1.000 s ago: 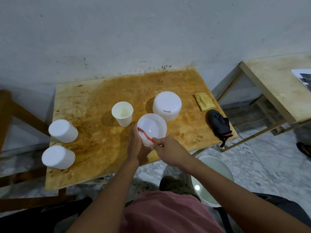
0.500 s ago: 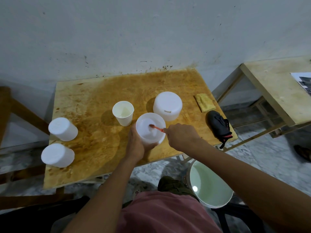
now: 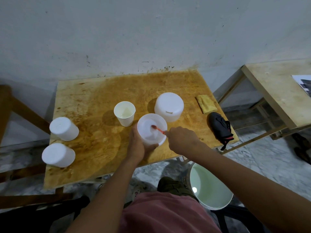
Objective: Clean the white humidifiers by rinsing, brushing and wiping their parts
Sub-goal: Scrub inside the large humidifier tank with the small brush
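While the left hand [image 3: 136,145] grips the open white tank [image 3: 146,137] near the table [image 3: 94,101] edge and the right hand [image 3: 181,140] pinches a red brush [image 3: 158,129] inside it, two other humidifiers [image 3: 64,128] apparently await cleaning

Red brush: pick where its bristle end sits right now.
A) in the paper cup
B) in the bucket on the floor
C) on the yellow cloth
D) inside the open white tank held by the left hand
D: the red brush, pinched by the right hand, reaches over the rim into the open white tank, which the left hand grips from the side.
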Available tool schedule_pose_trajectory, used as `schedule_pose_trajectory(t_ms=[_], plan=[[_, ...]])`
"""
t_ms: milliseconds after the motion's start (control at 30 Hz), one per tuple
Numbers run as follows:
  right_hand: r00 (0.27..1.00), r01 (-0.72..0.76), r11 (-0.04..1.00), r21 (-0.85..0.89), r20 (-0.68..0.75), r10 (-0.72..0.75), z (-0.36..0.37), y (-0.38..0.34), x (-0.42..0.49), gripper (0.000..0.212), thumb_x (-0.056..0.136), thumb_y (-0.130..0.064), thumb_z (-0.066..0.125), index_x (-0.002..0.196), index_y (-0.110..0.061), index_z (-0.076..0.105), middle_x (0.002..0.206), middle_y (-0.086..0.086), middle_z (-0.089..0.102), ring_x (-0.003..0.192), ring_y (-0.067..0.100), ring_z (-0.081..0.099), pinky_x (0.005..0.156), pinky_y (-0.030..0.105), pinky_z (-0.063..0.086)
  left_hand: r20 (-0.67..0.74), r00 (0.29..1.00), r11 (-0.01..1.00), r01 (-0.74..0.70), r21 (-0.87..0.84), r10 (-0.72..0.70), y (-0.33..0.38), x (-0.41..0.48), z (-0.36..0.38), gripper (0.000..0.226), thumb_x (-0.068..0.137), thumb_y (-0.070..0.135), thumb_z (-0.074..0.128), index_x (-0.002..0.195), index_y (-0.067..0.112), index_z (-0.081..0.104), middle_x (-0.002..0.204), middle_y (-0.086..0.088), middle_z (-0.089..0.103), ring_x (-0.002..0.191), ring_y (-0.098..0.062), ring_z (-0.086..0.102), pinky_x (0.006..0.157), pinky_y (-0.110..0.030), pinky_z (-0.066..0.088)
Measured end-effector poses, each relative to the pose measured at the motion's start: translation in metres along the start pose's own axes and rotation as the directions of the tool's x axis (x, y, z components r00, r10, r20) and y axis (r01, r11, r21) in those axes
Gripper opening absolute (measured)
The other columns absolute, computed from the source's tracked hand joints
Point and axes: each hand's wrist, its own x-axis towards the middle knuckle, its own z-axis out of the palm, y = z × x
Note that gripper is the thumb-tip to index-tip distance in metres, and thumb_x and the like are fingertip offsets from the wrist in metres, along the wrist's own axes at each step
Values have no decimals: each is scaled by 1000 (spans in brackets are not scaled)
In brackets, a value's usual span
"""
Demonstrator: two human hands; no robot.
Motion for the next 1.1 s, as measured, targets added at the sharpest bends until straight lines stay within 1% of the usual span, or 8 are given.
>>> schedule_pose_trajectory(t_ms=[133, 267, 400, 567, 667, 833, 1000, 1100], plan=[[1000, -8, 1000, 7, -18, 8, 2, -1, -2, 31, 100, -20, 45, 130, -18, 54, 76, -5, 43, 70, 15, 48, 55, 28, 37, 4, 999, 998, -41, 50, 41, 2, -4, -1, 112, 46, 54, 83, 140, 37, 26, 140, 4, 44, 127, -19, 45, 106, -48, 46], [999, 6, 1000, 11, 39, -6, 1, -8, -1, 29, 98, -19, 47, 126, -14, 54, 92, 2, 54, 77, 19, 54, 58, 28, 40, 7, 994, 967, -104, 234, 105, -3, 2, -1, 122, 48, 47, 93, 145, 25, 23, 143, 0, 41, 130, -16, 42, 105, -26, 37], [999, -39, 999, -37, 17, 40, 1, -4, -1, 38, 94, -13, 49, 131, -19, 54, 94, 3, 58, 72, 17, 52, 51, 27, 34, -14, 995, 980, -94, 177, 98, -4, 1, 0, 117, 47, 45, 92, 142, 32, 26, 141, 3, 43, 128, -17, 45, 106, -43, 45], [997, -45, 998, 48, 58, 42, -3, -3, -2, 29, 97, -18, 49, 124, -15, 57, 74, -5, 45, 71, 15, 53, 57, 27, 43, -8, 998, 975, -58, 214, 61, -7, 7, 3, 113, 57, 36, 94, 144, 28, 22, 142, 3, 40, 127, -15, 42, 102, -26, 41], [999, -45, 998, -49, 0, 45, 2, -10, -10, 32, 95, -15, 47, 126, -18, 57, 85, 0, 55, 72, 19, 56, 51, 27, 35, -3, 999, 964, -49, 261, 52, -6, 10, 3, 113, 56, 44, 92, 144, 29, 22, 141, 6, 41, 126, -11, 43, 95, -18, 37], [999, -48, 999, -25, -3, 48, 6, -28, -16, 30, 94, -8, 46, 122, -12, 56, 108, 8, 67, 94, 25, 66, 66, 30, 42, -36, 994, 956, -88, 279, 102, -1, 6, 2, 113, 48, 63, 81, 141, 27, 28, 137, 5, 46, 122, -16, 49, 100, -33, 49], [996, -75, 997, 30, -51, 77, 13, -14, -13, 42, 95, -12, 45, 134, -24, 54, 98, 4, 65, 79, 21, 61, 58, 31, 40, -3, 997, 947, -72, 312, 77, -1, 7, 2, 119, 50, 50, 92, 144, 28, 23, 142, 4, 42, 128, -15, 45, 105, -33, 43], [994, -78, 993, 87, -70, 84, 19, -14, -20, 51, 98, -11, 42, 144, -32, 43, 100, 5, 64, 81, 22, 60, 60, 32, 40, -13, 999, 951, -44, 305, 51, -3, 10, 3, 123, 42, 62, 89, 143, 34, 25, 139, 9, 45, 126, -14, 48, 104, -35, 48]])
